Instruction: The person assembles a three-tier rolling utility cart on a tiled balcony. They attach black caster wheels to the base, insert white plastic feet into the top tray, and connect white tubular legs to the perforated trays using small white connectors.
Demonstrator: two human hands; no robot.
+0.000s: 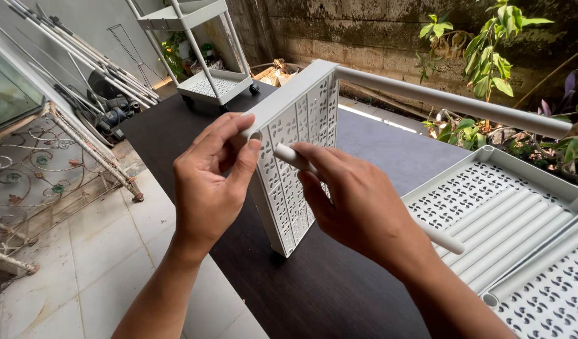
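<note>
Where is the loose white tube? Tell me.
In the head view, the white tube is at centre, in the right hand, its tip beside the perforated tray's corner hole.

The scene is lit by soft, even daylight. A thin bright strip of sun is seen on the ground past the dark wooden table (339, 295). Only faint shadows are cast beneath the pale grey perforated plastic tray (298, 157). The centre is rendered sharply; straight lines are bent towards the edges by wide-angle distortion. No glare is seen.
</note>
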